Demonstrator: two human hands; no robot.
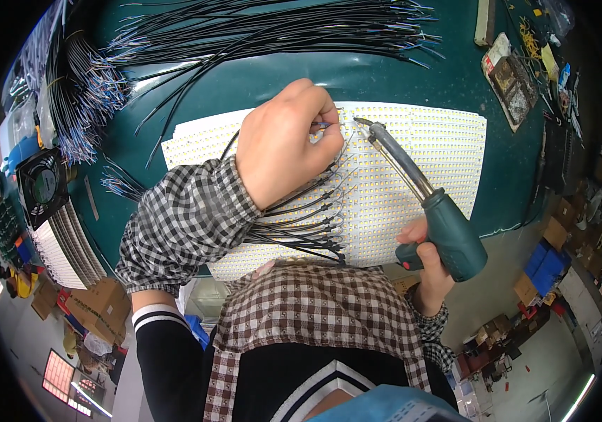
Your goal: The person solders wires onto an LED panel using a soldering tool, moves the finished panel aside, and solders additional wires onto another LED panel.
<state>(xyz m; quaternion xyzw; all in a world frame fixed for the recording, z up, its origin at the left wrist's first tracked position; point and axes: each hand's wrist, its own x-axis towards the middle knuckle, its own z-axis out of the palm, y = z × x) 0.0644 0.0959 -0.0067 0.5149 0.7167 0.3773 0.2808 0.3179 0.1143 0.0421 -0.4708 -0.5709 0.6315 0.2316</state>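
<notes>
A wide white panel of small yellow LED strips (pixel 427 162) lies on the dark green bench. My left hand (pixel 283 144) reaches over it and pinches the end of a thin black wire (pixel 322 125) against the panel's upper part. My right hand (pixel 427 264) grips a green-handled soldering iron (pixel 449 232); its metal barrel slants up-left and its tip (pixel 361 122) sits just right of the pinched wire end. Several black wires (pixel 308 221) are joined to the panel in a column below my left hand.
Large bundles of loose black wires (pixel 259 35) fan across the back of the bench, more at the far left (pixel 76 98). A small black fan (pixel 42 184) and stacked panels (pixel 69 246) sit left. A soldering stand with sponge (pixel 512 84) is at the back right.
</notes>
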